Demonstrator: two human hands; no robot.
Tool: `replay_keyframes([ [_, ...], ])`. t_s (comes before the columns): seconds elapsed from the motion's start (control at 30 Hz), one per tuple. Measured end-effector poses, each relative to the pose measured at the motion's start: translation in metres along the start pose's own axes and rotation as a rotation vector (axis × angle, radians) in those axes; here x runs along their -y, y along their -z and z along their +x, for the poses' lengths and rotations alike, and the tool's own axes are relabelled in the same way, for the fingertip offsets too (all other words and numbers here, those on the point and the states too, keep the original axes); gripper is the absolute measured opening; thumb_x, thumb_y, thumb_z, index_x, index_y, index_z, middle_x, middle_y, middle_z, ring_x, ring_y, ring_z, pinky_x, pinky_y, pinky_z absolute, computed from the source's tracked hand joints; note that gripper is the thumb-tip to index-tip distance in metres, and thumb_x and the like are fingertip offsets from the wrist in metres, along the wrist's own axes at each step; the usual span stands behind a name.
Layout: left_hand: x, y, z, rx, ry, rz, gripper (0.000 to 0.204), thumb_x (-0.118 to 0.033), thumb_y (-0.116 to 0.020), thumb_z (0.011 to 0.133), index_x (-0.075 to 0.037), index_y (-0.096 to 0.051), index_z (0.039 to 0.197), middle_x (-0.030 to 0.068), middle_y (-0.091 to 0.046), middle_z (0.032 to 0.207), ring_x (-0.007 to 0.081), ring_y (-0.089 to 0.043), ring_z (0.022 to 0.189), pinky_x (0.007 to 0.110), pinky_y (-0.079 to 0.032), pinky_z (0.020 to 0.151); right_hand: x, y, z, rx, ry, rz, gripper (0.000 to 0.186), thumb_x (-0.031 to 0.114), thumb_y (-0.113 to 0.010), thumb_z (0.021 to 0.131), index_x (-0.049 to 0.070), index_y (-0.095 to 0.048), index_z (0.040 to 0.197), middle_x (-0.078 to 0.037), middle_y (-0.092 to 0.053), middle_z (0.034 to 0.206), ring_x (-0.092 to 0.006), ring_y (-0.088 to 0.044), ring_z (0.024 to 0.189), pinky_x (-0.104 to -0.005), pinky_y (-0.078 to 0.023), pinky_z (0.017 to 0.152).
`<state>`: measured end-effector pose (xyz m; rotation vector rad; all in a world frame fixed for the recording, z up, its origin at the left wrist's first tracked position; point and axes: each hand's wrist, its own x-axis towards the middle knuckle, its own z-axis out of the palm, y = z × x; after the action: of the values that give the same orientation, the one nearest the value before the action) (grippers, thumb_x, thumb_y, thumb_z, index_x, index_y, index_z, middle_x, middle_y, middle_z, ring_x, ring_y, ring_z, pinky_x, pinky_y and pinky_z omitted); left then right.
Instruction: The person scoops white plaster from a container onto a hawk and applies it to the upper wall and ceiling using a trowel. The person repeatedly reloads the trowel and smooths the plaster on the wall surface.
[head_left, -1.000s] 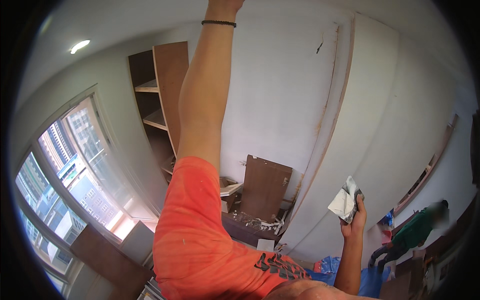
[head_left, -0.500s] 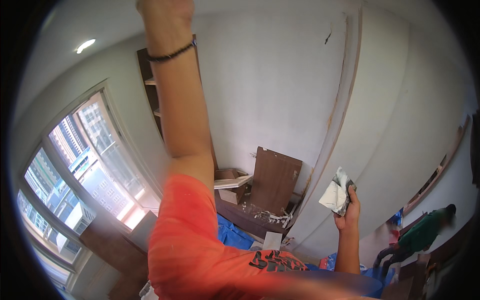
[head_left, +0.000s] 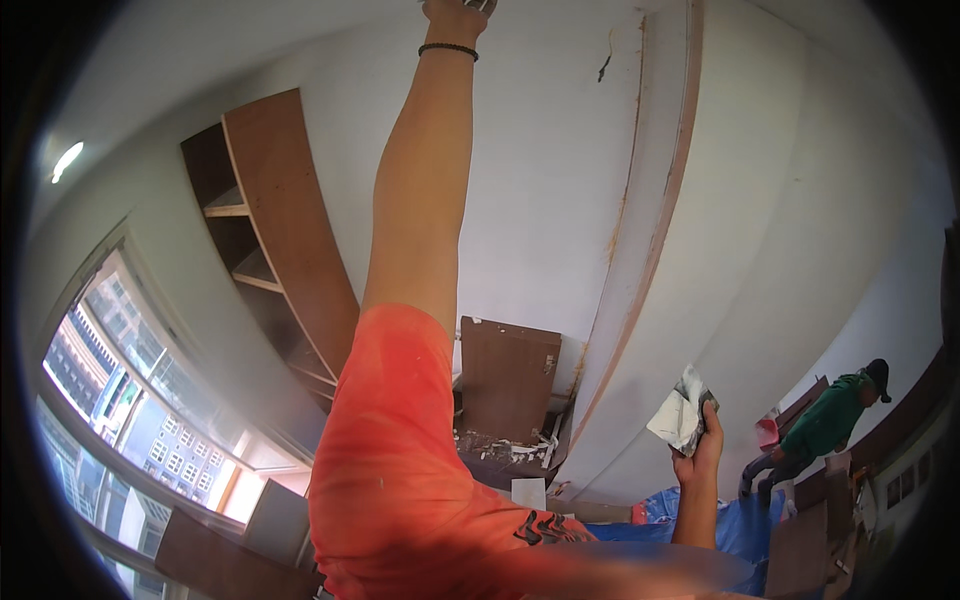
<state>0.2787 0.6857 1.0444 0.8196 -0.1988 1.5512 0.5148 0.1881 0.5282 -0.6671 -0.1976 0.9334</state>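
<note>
One brown shelf unit (head_left: 285, 190) stands below and left of my raised left hand (head_left: 458, 14), whose fingers run off the upper edge (I can't tell their grip). My right hand (head_left: 702, 450) has its fingers closed on a crumpled white piece (head_left: 679, 420), jutting leftward from them; I'd hold it level, steady.

A brown panel (head_left: 508, 378) stands upright. Pale scraps (head_left: 512, 447) lie at the panel's foot. A white rectangular piece (head_left: 528, 492) is located below the panel. A tall open-shelved cabinet (head_left: 290, 215) is positioned to its left; a window (head_left: 140, 395) is farther left. A ceiling light (head_left: 67, 161) is at its far upper left. A blue sheet (head_left: 742, 535) lies to its lower right. A person in green (head_left: 825, 422) stands to its right.
</note>
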Motion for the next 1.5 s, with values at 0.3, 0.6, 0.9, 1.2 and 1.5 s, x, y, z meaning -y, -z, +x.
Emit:
replay_keyframes([
  [0.3,-0.006,-0.018,-0.001,0.14,-0.03,0.023,0.033,-0.031,-0.035,0.107,-0.012,-0.055,0.124,0.0096,-0.059,0.122,0.0292,-0.057,0.112,0.054,-0.045,0.097,-0.01,0.002,-0.009,-0.089,0.061,-0.009,0.04,0.036,-0.054,0.104,0.01,-0.06,0.134,-0.006,-0.07,0.123,-0.0225,-0.07,0.107,-0.038,-0.06,0.087],
  [0.6,-0.065,-0.039,-0.067,0.205,-0.112,0.092,0.036,-0.025,-0.035,0.108,0.001,-0.05,0.127,0.0169,-0.058,0.124,0.0314,-0.057,0.115,0.05,-0.044,0.098,-0.007,-0.002,-0.016,-0.024,0.004,-0.032,0.038,0.036,-0.055,0.103,0.011,-0.062,0.132,-0.004,-0.071,0.121,-0.0213,-0.071,0.104,-0.0366,-0.06,0.084],
  [0.9,-0.123,-0.073,-0.15,0.226,-0.188,0.141,0.034,-0.023,-0.036,0.108,0.003,-0.053,0.121,0.0181,-0.062,0.118,0.0314,-0.061,0.111,0.047,-0.046,0.092,0.007,-0.005,-0.026,0.089,-0.052,-0.048,0.038,0.035,-0.055,0.103,0.01,-0.061,0.132,-0.005,-0.07,0.122,-0.0219,-0.07,0.106,-0.0382,-0.06,0.087],
  [1.2,-0.237,-0.109,-0.232,0.51,-0.505,0.754,0.028,-0.018,-0.042,0.105,0.006,-0.056,0.109,0.0226,-0.066,0.104,0.0329,-0.066,0.1,0.047,-0.05,0.087,0.012,-0.021,-0.035,0.195,-0.172,-0.066,0.036,0.031,-0.054,0.104,0.009,-0.059,0.133,-0.006,-0.069,0.123,-0.0225,-0.07,0.107,-0.0382,-0.059,0.089],
  [1.5,-0.233,-0.094,-0.38,0.618,-0.577,0.981,0.027,-0.013,-0.048,0.104,0.008,-0.062,0.116,0.0249,-0.052,0.136,0.0349,-0.054,0.124,0.051,-0.043,0.105,0.001,-0.023,-0.031,0.176,-0.225,-0.08,0.036,0.031,-0.056,0.103,0.008,-0.06,0.131,-0.007,-0.07,0.122,-0.022,-0.071,0.104,-0.036,-0.06,0.086],
])
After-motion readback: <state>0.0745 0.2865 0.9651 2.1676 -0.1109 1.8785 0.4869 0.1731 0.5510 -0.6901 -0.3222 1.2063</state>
